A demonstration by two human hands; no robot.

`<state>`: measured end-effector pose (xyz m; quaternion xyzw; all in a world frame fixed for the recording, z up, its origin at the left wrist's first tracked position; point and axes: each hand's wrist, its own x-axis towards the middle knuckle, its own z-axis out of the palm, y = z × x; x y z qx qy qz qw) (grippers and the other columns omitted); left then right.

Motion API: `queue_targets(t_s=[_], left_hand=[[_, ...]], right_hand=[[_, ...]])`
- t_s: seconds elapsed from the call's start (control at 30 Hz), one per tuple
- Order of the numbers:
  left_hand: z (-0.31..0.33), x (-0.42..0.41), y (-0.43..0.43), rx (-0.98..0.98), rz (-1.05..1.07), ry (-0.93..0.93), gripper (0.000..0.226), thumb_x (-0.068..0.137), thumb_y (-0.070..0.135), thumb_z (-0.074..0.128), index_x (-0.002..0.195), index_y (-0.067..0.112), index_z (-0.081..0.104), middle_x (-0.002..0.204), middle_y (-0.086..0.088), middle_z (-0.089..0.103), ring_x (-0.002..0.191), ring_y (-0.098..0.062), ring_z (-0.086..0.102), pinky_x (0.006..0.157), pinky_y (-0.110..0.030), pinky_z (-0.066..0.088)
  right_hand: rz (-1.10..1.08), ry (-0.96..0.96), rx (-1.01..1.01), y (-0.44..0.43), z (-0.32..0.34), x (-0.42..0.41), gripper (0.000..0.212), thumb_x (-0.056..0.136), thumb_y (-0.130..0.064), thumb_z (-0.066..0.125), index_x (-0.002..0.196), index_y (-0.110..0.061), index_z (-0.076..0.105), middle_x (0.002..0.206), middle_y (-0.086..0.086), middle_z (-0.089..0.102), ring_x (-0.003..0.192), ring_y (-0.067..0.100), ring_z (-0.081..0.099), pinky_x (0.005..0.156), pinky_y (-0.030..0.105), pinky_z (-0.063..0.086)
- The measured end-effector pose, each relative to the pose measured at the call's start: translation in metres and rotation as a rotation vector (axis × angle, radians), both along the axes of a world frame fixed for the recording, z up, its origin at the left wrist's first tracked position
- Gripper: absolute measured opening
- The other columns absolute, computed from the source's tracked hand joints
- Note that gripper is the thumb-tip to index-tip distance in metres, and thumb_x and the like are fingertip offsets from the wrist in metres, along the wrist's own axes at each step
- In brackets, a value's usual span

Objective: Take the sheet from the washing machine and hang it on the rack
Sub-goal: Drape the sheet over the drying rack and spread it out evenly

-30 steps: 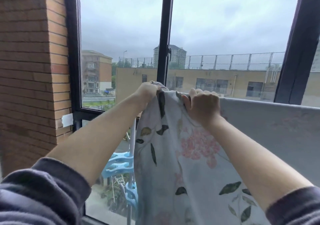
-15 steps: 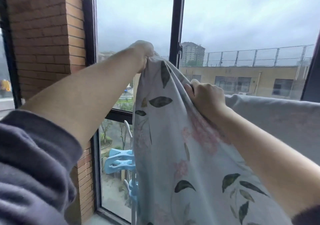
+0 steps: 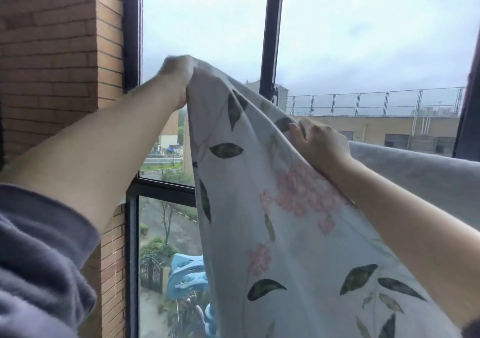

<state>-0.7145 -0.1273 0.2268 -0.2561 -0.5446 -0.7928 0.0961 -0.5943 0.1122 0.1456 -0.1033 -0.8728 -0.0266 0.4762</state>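
A pale blue sheet (image 3: 272,233) printed with pink flowers and dark green leaves hangs in front of the window and fills the lower middle of the view. My left hand (image 3: 179,78) is raised high at the upper left and grips the sheet's top corner. My right hand (image 3: 319,145) is lower and to the right, pinching the sheet's upper edge. To the right the sheet (image 3: 415,174) runs flat along its top line, draped over something hidden beneath it. The rack itself is covered by the fabric.
A dark-framed window (image 3: 270,39) stands directly behind the sheet, with a brick pillar (image 3: 57,52) at the left. Large light blue clothes pegs (image 3: 185,278) hang low beside the sheet's left edge. Buildings and a fenced roof lie outside.
My left hand has lifted the sheet's corner up and to the left, away from my right hand, stretching the top edge. My right hand stayed gripping near the same place.
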Motion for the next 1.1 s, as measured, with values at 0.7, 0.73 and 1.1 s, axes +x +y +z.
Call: queue_targets(t_s=[0.7, 0.73, 1.1], left_hand=[[-0.296, 0.001, 0.01, -0.663, -0.676, -0.069, 0.035, 0.084, 0.015, 0.071, 0.116, 0.014, 0.057, 0.1, 0.004, 0.068, 0.094, -0.013, 0.064, 0.097, -0.034, 0.049], [-0.294, 0.002, 0.012, -0.686, -0.682, -0.059, 0.035, 0.087, 0.018, 0.067, 0.12, 0.015, 0.055, 0.101, 0.004, 0.067, 0.096, -0.014, 0.064, 0.099, -0.037, 0.048], [-0.267, 0.036, 0.011, -0.672, -0.898, -0.104, 0.021, 0.099, 0.024, 0.046, 0.113, 0.012, 0.055, 0.113, -0.019, 0.065, 0.104, -0.039, 0.063, 0.09, -0.058, 0.049]], right_hand=[[-0.371, -0.14, 0.149, -0.003, -0.05, -0.005, 0.051, 0.099, -0.047, 0.023, 0.08, -0.015, 0.058, 0.067, 0.004, 0.054, 0.071, 0.027, 0.057, 0.064, 0.031, 0.031], [-0.371, -0.122, 0.151, -0.004, -0.051, -0.007, 0.05, 0.099, -0.047, 0.023, 0.077, -0.015, 0.055, 0.068, 0.005, 0.056, 0.072, 0.027, 0.059, 0.065, 0.032, 0.032], [-0.398, -0.073, 0.16, -0.013, -0.069, 0.0, 0.042, 0.099, -0.044, 0.021, 0.086, -0.015, 0.047, 0.093, 0.011, 0.061, 0.084, 0.027, 0.055, 0.087, 0.044, 0.036]])
